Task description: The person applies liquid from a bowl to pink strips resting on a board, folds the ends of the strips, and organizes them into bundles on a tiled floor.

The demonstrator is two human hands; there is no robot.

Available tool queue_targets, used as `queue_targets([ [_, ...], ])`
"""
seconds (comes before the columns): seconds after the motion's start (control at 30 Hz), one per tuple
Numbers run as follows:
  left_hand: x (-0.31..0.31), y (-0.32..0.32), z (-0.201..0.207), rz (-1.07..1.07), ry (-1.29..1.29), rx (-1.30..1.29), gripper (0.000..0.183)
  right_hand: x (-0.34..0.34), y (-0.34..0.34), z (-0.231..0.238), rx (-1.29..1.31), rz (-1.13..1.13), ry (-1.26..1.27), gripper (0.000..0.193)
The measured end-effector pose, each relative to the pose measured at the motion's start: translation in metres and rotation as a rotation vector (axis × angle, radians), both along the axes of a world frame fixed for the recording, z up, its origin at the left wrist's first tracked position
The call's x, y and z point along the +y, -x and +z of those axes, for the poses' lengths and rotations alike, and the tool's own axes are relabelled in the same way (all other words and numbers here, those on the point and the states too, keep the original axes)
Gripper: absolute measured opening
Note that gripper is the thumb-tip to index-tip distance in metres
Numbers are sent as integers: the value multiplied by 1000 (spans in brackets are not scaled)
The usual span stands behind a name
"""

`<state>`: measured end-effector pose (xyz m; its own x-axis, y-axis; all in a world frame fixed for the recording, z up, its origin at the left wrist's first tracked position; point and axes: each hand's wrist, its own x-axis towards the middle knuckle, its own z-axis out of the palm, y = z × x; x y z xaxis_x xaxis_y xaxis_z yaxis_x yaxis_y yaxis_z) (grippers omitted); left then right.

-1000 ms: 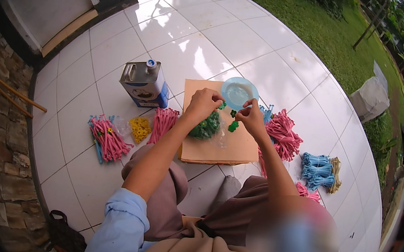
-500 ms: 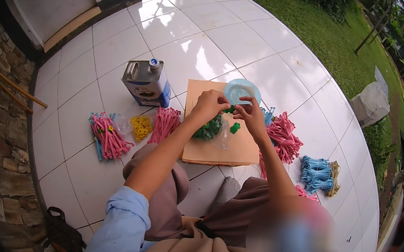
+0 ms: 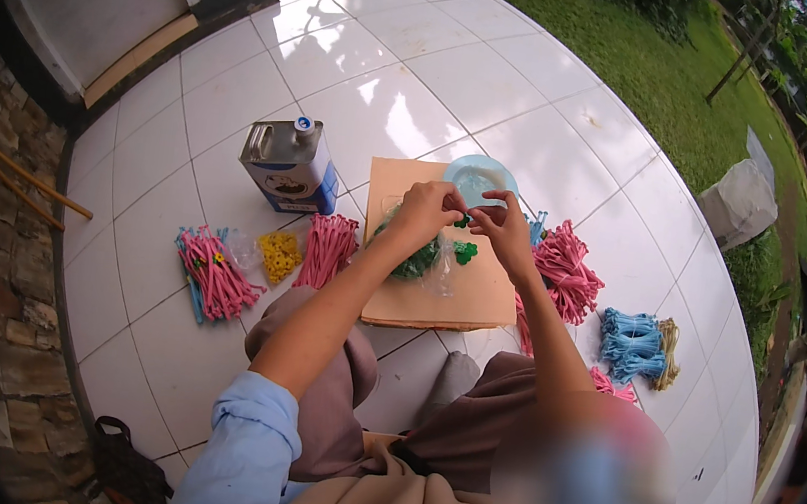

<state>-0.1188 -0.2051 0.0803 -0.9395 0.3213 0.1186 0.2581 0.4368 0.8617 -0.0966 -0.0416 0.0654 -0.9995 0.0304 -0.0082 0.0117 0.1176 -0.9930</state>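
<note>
Above the cardboard, my left hand and my right hand meet with bent, closed fingertips. Between them is a small dark-green plastic piece, partly hidden by the fingers; both hands seem to pinch it. Just below, loose green flower-shaped pieces lie on the cardboard. A clear plastic bag of green pieces sits beneath my left wrist, partly covered by it. Beyond my fingers, a light-blue bowl rests at the cardboard's far edge.
Left of the cardboard stand a metal can, pink strap bundles, another pink bundle and a bag of yellow pieces. On the right are pink straps and blue bundles. White tiles surround everything.
The green patch on the cardboard looks larger, as if another piece lies there. Less green shows between my fingertips. My hands stay nearly in place.
</note>
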Motion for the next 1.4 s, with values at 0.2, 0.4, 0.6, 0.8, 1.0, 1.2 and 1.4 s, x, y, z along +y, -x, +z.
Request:
queue_targets([
  [0.2, -1, -2, 9, -6, 35, -94, 15, 2, 1, -6, 25, 49, -196, 30],
  [0.4, -31, 3, 10, 20, 242, -29, 20, 13, -1, -14, 246, 75, -767, 29],
  [0.6, -69, 3, 4, -104, 372, -123, 20, -14, -28, 16, -176, 352, -418, 28],
  [0.8, -64, -2, -4, -226, 346, -257, 25, -33, -29, -10, 151, 161, -395, 32],
  [1.0, -58, -3, -11, -210, 451, -108, 25, -52, -25, -25, 323, 150, -619, 37],
  [1.2, -66, -2, -8, -225, 443, -136, 26, -46, -19, -4, 226, 201, -618, 42],
  [1.4, -42, -12, 7, -123, 464, 108, 20, -15, -27, 44, 182, 77, -559, 42],
])
